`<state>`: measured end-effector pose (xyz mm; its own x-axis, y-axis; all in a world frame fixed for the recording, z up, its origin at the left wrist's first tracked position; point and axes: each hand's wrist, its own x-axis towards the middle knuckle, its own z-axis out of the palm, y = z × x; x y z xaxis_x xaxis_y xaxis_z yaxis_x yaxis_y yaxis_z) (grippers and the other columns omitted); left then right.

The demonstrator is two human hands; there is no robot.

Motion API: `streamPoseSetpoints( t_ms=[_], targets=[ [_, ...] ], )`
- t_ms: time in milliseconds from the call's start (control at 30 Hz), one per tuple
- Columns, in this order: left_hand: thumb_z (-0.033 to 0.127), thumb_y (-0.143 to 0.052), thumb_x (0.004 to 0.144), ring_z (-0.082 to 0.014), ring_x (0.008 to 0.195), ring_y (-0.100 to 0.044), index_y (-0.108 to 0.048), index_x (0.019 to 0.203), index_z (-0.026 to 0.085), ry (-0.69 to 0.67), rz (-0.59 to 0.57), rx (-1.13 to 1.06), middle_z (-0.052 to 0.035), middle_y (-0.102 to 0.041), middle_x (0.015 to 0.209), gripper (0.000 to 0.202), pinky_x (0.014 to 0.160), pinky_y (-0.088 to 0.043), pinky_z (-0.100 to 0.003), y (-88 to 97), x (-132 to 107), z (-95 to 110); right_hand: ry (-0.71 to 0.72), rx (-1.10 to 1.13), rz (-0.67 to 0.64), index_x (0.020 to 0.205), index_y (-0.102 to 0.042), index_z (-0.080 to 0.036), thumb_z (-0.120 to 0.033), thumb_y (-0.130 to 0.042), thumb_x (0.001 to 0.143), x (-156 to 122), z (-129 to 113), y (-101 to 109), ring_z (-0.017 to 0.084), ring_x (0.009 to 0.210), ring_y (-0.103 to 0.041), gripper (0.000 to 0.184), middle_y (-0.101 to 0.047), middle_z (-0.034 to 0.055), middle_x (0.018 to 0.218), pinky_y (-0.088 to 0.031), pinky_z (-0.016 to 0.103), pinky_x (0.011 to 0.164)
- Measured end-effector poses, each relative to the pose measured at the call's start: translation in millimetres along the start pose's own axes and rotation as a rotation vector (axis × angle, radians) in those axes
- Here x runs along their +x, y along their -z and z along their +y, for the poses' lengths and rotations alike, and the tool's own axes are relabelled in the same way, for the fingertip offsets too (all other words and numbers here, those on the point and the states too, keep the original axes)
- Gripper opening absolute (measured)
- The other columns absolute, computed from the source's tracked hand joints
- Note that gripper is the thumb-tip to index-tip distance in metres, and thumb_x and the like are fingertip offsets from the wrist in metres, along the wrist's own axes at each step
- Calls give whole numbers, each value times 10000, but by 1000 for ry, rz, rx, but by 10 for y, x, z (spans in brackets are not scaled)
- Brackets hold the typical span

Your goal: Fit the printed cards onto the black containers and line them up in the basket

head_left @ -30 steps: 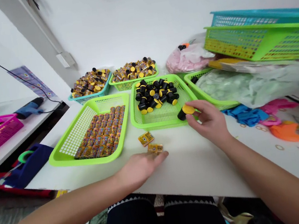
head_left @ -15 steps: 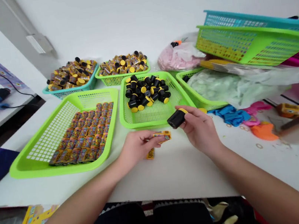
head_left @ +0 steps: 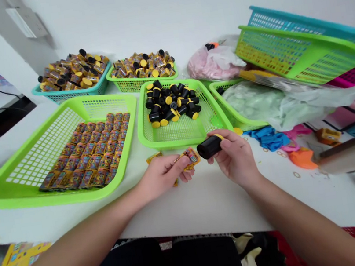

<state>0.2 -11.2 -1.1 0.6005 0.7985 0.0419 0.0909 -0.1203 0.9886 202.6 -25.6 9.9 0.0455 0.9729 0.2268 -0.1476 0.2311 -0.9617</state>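
Observation:
My left hand pinches a small yellow-orange printed label sleeve between thumb and fingers. Close to the sleeve's open end is a black canister with a yellow cap, lying sideways in the grip of my right hand. Its black end points toward the sleeve; whether the two touch I cannot tell. More yellow labels lie on the table, partly hidden behind my left hand. Beyond my hands, a green basket holds a heap of similar plain black canisters.
At left, a large green basket holds rows of labelled canisters. Two baskets of labelled canisters stand at the back. To the right are a plastic bag, stacked baskets, balloons and a small fan.
My left hand has turned, showing more of the sleeve. The canister in my right hand has come leftward, nearer the sleeve and more level. The camera view has shifted slightly.

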Motion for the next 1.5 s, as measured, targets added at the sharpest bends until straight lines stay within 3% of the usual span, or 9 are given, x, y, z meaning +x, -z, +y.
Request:
streamPoseSetpoints(
  t_ms=[267,367,500,667,867,1067,1267,1400,1500],
  targets=[
    [641,-345,970,-132,629,-659,-705,890,131,-130,-29,194,-79,-699,732,630,548,-520,-207,36,-30,-39,-102,55,-76,920,-667,-213,-535,-743,760,7,20,-16,117,465,-562,368,-655,5,731,-506,291,411],
    [633,-335,973,-136,614,-639,-707,1080,143,-144,25,281,-58,-686,728,624,532,-509,-207,64,-29,-38,-138,57,-95,913,-679,-196,-507,-748,778,11,53,16,119,465,-577,346,-677,11,719,-504,280,410],
    [572,-356,991,-147,697,-646,-590,1368,204,-185,51,383,-45,-707,827,577,570,-509,-206,100,-32,-1,-139,19,-132,969,-686,-198,-462,-719,838,14,111,92,128,495,-614,297,-690,5,681,-516,266,457],
    [558,-332,1008,-157,732,-632,-554,1411,192,-328,80,441,-29,-683,764,588,717,-517,-242,106,-23,-3,-196,67,-146,911,-691,-186,-459,-758,805,25,61,84,114,470,-606,301,-682,-1,634,-489,227,418],
    [557,-339,1006,-150,744,-622,-543,1419,180,-379,100,446,-35,-691,797,596,730,-516,-235,107,-20,-14,-322,57,-178,823,-691,-149,-512,-748,794,23,27,40,114,401,-572,369,-656,14,574,-409,201,310],
    [412,-530,963,-102,601,-561,-550,1413,255,-199,74,271,3,-694,802,477,575,-474,-200,26,-41,4,-256,-57,-167,864,-687,-147,-508,-737,804,15,48,45,115,405,-585,369,-658,4,567,-437,202,334],
    [348,-764,794,-90,576,-530,-327,1546,211,-119,82,-49,17,-675,752,881,536,-428,-191,-58,-38,-57,-160,-243,-187,894,-666,-150,-473,-737,795,-14,-41,7,85,352,-508,346,-624,-27,509,-408,201,344],
    [329,-794,768,-103,605,-594,-395,1513,244,-171,178,189,18,-722,814,849,613,-501,-208,-26,-53,-77,21,-418,-157,896,-680,-164,-379,-770,760,-57,-55,7,75,414,-503,270,-591,-44,548,-422,200,386],
    [321,-753,810,-128,787,-689,-441,1477,298,-293,217,418,11,-745,979,737,784,-549,-234,-1,-69,-103,201,-595,-151,904,-692,-176,-327,-791,739,-95,-43,8,76,486,-520,244,-580,-47,587,-473,207,466]
  ],
)
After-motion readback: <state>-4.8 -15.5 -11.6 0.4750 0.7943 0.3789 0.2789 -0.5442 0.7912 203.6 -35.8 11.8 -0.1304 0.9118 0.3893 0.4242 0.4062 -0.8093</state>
